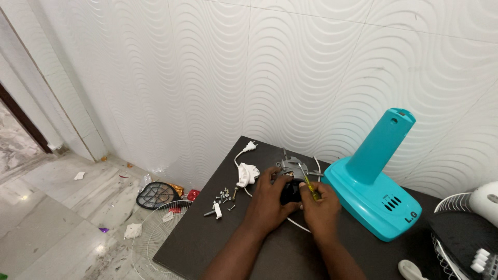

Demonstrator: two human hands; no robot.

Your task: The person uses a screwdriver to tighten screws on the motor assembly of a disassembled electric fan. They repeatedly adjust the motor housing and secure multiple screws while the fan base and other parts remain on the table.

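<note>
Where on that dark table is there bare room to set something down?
Bare patches: the near-left corner of the table, below the screws, and the strip between the right hand and the teal base. Crowded: around the motor under both hands, left hand included, and the right edge by the fan parts.

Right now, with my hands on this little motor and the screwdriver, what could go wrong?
The pile of small loose screws lies near the dark table's front-left edge; a sweep of your left hand could knock them to the littered floor. The yellow-handled screwdriver in your right hand points toward your left fingers, so a slip might jab them. The white cord runs under your hands and could snag.
</note>
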